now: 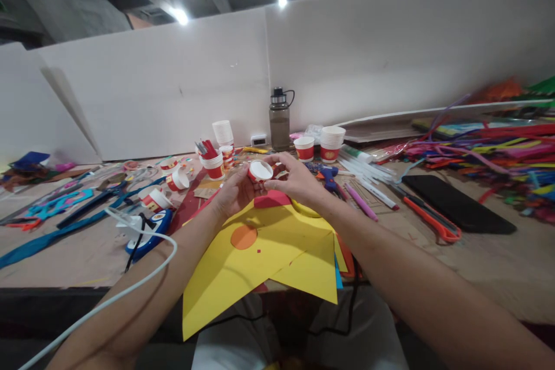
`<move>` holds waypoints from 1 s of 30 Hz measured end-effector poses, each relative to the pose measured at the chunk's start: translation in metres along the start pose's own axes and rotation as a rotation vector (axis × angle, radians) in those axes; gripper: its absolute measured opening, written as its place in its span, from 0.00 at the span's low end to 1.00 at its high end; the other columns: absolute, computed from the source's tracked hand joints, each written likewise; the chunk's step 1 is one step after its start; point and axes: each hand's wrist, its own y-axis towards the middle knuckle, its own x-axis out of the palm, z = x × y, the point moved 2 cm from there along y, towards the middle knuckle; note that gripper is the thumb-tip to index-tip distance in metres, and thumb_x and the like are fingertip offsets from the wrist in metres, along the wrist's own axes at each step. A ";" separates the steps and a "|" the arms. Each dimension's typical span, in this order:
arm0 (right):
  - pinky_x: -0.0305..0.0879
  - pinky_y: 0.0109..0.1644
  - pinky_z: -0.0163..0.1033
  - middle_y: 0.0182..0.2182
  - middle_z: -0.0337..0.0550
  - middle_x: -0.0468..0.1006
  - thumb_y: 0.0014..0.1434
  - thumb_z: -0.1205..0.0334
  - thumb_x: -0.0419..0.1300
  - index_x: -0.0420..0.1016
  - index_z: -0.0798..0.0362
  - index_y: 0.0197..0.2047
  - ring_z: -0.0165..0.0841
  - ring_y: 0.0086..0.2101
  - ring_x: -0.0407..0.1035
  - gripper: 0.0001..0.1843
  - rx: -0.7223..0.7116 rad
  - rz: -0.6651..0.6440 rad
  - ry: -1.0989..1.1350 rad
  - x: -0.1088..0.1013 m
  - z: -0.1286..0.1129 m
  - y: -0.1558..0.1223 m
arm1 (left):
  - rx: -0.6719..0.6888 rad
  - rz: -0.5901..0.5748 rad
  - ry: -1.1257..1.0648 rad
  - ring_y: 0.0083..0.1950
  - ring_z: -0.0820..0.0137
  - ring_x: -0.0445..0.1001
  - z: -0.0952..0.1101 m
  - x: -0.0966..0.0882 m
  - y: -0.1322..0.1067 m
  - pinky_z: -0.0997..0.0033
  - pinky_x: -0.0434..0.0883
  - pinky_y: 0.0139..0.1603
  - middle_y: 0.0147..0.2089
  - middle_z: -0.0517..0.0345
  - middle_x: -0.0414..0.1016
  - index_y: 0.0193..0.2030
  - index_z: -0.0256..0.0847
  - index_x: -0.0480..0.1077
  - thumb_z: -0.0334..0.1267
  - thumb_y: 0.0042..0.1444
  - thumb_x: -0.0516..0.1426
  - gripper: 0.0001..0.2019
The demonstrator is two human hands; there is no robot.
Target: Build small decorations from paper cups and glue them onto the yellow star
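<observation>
A small red-and-white paper cup point(261, 171) is held between my two hands above the yellow paper, its white inside tilted toward me. My left hand point(236, 192) is closed around the cup's left side and underside. At its right side, the bent fingers and thumb of my right hand point(297, 178) grip the cup near the rim. Beneath my hands lie sheets of yellow paper point(225, 277), overhanging the table's front edge. An orange paper circle point(243, 237) rests on them, and a red paper piece point(272, 199) lies just below the cup.
A water bottle point(280, 121) stands behind, with stacked paper cups point(333, 143) right of it. A cup of pens point(212, 165) is at left, near a blue power strip point(150, 234) with a white cable. Right are a glue gun point(325, 173), an orange cutter point(433, 219) and a black phone point(459, 202).
</observation>
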 end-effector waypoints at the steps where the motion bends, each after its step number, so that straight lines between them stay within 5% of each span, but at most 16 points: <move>1: 0.69 0.38 0.38 0.45 0.42 0.70 0.47 0.69 0.65 0.70 0.52 0.46 0.29 0.36 0.70 0.22 -0.003 0.000 -0.001 0.000 0.000 0.000 | -0.005 0.004 -0.008 0.37 0.65 0.78 0.000 0.001 0.000 0.63 0.75 0.43 0.39 0.47 0.80 0.49 0.34 0.71 0.48 0.61 0.52 0.20; 12: 0.70 0.41 0.41 0.51 0.46 0.68 0.47 0.65 0.65 0.67 0.49 0.52 0.32 0.39 0.69 0.28 -0.020 -0.030 0.073 0.000 -0.004 0.000 | 0.027 -0.021 -0.035 0.33 0.67 0.77 0.004 0.002 0.000 0.64 0.75 0.40 0.36 0.49 0.79 0.49 0.35 0.71 0.50 0.62 0.50 0.20; 18: 0.67 0.49 0.47 0.48 0.48 0.72 0.58 0.55 0.59 0.69 0.52 0.51 0.37 0.46 0.68 0.18 -0.050 0.001 0.150 -0.003 -0.001 0.002 | 0.033 -0.029 -0.072 0.33 0.65 0.78 0.008 0.005 -0.004 0.64 0.74 0.39 0.34 0.49 0.79 0.46 0.34 0.72 0.50 0.61 0.51 0.20; 30: 0.68 0.49 0.44 0.50 0.47 0.70 0.61 0.55 0.56 0.69 0.51 0.52 0.36 0.48 0.68 0.17 -0.104 -0.018 0.153 -0.004 0.000 0.002 | 0.040 -0.067 -0.078 0.33 0.65 0.78 0.005 0.004 -0.004 0.63 0.74 0.40 0.38 0.48 0.79 0.49 0.35 0.72 0.48 0.61 0.52 0.19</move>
